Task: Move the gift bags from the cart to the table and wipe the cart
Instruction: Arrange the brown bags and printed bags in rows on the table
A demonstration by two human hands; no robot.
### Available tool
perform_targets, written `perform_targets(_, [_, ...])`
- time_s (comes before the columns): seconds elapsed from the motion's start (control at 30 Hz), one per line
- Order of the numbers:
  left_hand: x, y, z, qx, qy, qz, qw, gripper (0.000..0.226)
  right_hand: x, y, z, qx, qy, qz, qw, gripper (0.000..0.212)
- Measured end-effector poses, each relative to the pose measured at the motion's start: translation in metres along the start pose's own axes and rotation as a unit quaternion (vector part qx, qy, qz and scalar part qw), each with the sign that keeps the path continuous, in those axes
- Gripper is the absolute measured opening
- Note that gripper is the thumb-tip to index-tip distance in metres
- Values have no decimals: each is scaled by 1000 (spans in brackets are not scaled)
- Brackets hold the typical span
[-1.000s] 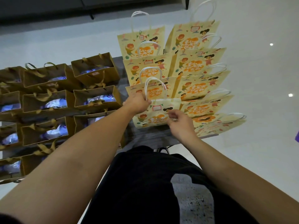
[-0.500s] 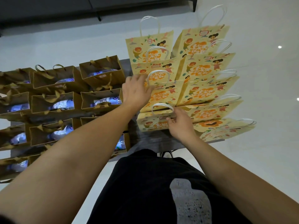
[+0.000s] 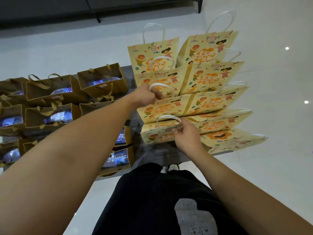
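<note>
Evidently you're mid-task: left hand (image 3: 144, 97) fingers grasp one yellow gift bag's (image 3: 162, 107) handle, right hand (image 3: 185, 134) pinches the nearest bag (image 3: 155, 134), both on the desk (image 3: 152, 155); no wiping visible yet

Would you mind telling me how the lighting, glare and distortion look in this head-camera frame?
Head view: dim, soft light; small ceiling-light glare spots on the glossy floor; wide-angle stretch enlarges the forearms and fans the yellow gift bags outward; the print under the right hand is slightly smeared.
</note>
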State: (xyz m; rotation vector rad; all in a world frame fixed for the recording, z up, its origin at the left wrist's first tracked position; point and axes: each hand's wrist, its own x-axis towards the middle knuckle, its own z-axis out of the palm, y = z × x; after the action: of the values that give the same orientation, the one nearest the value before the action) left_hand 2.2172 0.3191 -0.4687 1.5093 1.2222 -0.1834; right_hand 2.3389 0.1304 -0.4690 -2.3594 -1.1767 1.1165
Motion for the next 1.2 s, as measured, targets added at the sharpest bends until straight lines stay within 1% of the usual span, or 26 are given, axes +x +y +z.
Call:
perform_targets(0.03, [-2, 3, -7, 13, -49, -6, 999, 45, 1, -1, 0, 5, 2, 4, 1000, 41])
perform_targets(0.07, [-3, 4, -14, 39, -72, -11, 997, 43, 3, -1, -1, 9, 5, 8, 1000, 41])
perform_targets(0.1, [-2, 3, -18, 63, -51, -8, 997, 37, 4, -2, 0, 11, 8, 11, 1000, 41])
perform_targets(0.13, [-1, 3, -22, 80, 18, 2, 997, 29, 5, -2, 0, 13, 12, 15, 1000, 41])
perform_targets(0.17, [1, 2, -23, 85, 120, 20, 989, 23, 5, -2, 1, 16, 14, 20, 1000, 41])
perform_targets(0.2, [1, 2, -22, 74, 224, 43, 971, 19, 5, -3, 2, 23, 14, 27, 999, 40])
perform_targets(0.23, [3, 3, -21, 49, 305, 63, 949, 17, 5, -3, 3, 32, 11, 35, 999, 40])
perform_targets(0.27, [8, 4, -20, 30, 359, 73, 930, 17, 5, -3, 5, 40, 7, 40, 998, 40])
perform_targets(0.3, [14, 5, -19, 32, 393, 80, 916, 21, 4, -3, 6, 46, 4, 42, 998, 40])
perform_targets(0.33, [23, 7, -19, 57, 405, 81, 909, 27, 4, -3, 7, 49, 5, 41, 998, 40])
perform_targets(0.37, [32, 9, -20, 100, 394, 82, 910, 33, 5, -2, 7, 51, 9, 40, 998, 39])
perform_targets(0.4, [42, 11, -22, 158, 363, 83, 915, 37, 5, -2, 8, 52, 13, 39, 998, 39])
perform_targets(0.47, [62, 14, -27, 253, 268, 73, 927, 35, 7, -2, 8, 54, 18, 38, 998, 39])
perform_targets(0.5, [70, 15, -29, 270, 225, 61, 934, 33, 8, -1, 9, 52, 20, 37, 998, 39])
perform_targets(0.53, [76, 16, -31, 269, 198, 47, 942, 30, 9, -1, 10, 52, 22, 37, 998, 39])
perform_targets(0.6, [89, 15, -37, 251, 198, 31, 947, 27, 12, 0, 13, 60, 28, 40, 997, 38])
perform_targets(0.7, [100, 16, -45, 252, 202, 10, 946, 29, 17, -1, 15, 62, 31, 47, 996, 37])
perform_targets(0.77, [105, 18, -49, 249, 191, 3, 950, 29, 20, -4, 14, 57, 34, 49, 997, 36])
perform_targets(0.9, [107, 22, -53, 194, 167, -4, 967, 20, 25, -11, 11, 57, 42, 57, 996, 36])
perform_targets(1.03, [105, 23, -53, 175, 164, -17, 971, 21, 27, -14, 9, 61, 38, 65, 995, 37])
perform_targets(1.13, [97, 25, -55, 175, 148, 4, 973, 22, 17, -12, 2, 106, 34, 56, 992, 43])
perform_targets(1.2, [88, 25, -61, 171, 103, 15, 980, 15, 6, -8, -5, 175, 68, 52, 981, 47])
